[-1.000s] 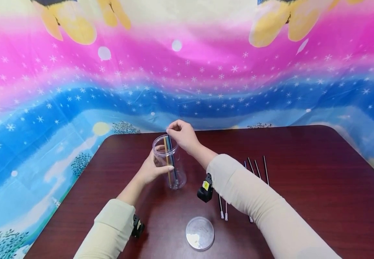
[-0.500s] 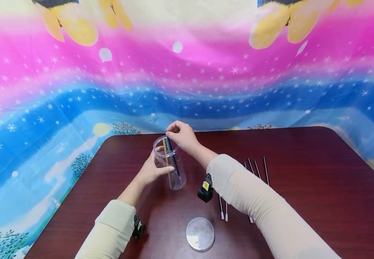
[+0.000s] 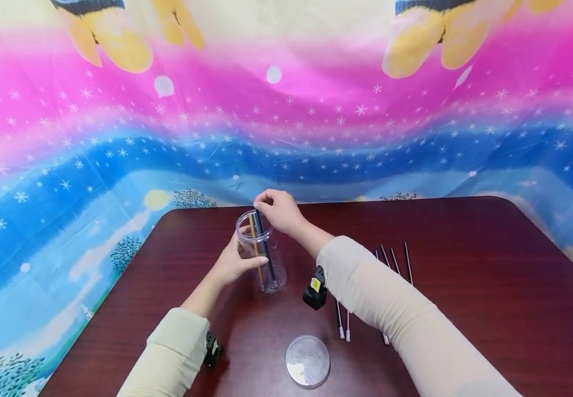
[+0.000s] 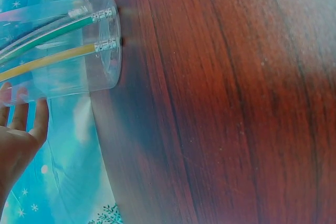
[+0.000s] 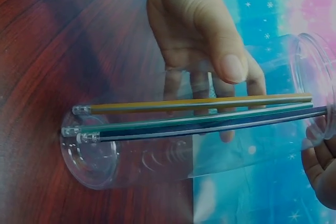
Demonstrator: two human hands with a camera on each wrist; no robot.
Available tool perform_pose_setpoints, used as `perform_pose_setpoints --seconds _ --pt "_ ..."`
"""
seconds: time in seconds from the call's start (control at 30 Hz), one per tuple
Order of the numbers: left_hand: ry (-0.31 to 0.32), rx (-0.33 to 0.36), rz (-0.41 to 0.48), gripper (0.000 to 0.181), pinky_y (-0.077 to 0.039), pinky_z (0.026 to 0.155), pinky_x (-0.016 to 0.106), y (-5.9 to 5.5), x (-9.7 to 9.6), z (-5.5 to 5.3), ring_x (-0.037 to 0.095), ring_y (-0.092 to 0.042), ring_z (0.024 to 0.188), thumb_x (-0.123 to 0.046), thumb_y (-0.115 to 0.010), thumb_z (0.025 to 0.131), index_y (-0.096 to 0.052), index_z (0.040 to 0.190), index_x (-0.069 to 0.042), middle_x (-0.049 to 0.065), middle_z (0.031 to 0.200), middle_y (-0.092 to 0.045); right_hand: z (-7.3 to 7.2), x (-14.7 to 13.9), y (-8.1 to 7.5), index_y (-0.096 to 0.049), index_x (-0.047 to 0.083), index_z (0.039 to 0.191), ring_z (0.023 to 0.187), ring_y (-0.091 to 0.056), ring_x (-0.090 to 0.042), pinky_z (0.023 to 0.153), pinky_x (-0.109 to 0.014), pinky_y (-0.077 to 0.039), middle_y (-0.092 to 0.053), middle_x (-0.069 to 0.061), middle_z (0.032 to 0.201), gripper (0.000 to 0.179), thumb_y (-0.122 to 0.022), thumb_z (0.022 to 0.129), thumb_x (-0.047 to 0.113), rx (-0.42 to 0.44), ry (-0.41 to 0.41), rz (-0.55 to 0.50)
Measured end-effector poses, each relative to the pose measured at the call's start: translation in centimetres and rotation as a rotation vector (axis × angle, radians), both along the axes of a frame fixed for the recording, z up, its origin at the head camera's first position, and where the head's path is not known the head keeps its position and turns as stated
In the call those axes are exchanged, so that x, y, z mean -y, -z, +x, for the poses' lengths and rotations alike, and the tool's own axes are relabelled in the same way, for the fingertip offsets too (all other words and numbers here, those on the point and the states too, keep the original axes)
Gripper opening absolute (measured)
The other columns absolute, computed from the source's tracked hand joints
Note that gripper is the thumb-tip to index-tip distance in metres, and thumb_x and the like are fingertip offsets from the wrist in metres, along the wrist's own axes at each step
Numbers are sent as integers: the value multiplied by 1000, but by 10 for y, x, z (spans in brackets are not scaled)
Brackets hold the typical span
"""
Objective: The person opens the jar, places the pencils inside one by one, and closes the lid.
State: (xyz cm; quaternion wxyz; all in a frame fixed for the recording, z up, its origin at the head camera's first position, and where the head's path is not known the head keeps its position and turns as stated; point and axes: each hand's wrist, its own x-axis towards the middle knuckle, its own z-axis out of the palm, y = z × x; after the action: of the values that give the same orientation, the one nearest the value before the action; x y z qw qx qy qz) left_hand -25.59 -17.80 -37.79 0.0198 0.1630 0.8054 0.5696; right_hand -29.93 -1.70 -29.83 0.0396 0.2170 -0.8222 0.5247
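A clear plastic jar (image 3: 277,271) stands at the middle left of the table, tilted a little. My left hand (image 3: 232,263) grips its side, thumb across the front and fingers round the back. At the jar's mouth my right hand (image 3: 282,212) pinches the top end of a dark pencil (image 5: 210,126), which reaches down inside near the bottom. Beside it in the jar lean a yellow pencil (image 5: 199,104) and a green pencil (image 5: 152,123), eraser ends down. The right wrist view shows the right fingertips only partly, behind the rim.
A round clear lid (image 3: 308,361) lies on the dark red wooden table (image 3: 490,286) near the front. Several pencils (image 3: 408,262) lie right of it, partly covered by the right sleeve (image 3: 390,292). A printed cloth (image 3: 316,99) hangs behind the table.
My right hand has moved down slightly, and the dark pencil sits a little deeper in the jar. My left hand keeps its grip on the jar.
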Motion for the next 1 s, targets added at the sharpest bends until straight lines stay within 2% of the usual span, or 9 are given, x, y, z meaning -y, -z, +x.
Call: perform_pose_setpoints --seconds 0.23,0.43,0.63,0.83,1.0 --pt "-13 0 -9 78 -45 86 34 0 0 0 23 -56 97 -6 -71 75 -24 137 -9 21 116 -53 -2 0 -3 -64 4 86 82 -53 -16 73 -23 -43 -64 -7 86 8 -60 85 10 28 -32 45" --pt "-9 -7 11 77 -45 86 32 0 -1 0 21 -57 95 -3 -70 74 -25 136 -8 23 115 -54 -4 0 1 -57 2 86 77 -50 -14 68 -21 -42 -57 -4 82 7 -61 82 7 140 -52 -51" --pt "-8 -18 13 76 -45 86 31 -1 -2 0 20 -57 95 -2 -70 74 -26 135 -8 22 116 -55 -6 -2 3 -56 0 89 75 -51 -14 70 -28 -47 -56 -4 85 9 -61 83 6 237 -74 -143" --pt "-22 -18 -4 77 -45 86 34 0 -2 1 22 -57 95 -3 -71 74 -26 136 -8 22 116 -55 -5 -9 3 -58 1 92 69 -50 -13 63 -24 -44 -57 -3 83 12 -62 82 8 236 -55 -153" --pt "-26 -6 -1 76 -44 89 37 -3 -2 3 25 -57 97 -3 -70 75 -25 136 -6 24 117 -54 -1 -17 -3 -59 -1 95 72 -55 -14 73 -31 -50 -59 -5 84 15 -61 83 7 264 -45 -205"
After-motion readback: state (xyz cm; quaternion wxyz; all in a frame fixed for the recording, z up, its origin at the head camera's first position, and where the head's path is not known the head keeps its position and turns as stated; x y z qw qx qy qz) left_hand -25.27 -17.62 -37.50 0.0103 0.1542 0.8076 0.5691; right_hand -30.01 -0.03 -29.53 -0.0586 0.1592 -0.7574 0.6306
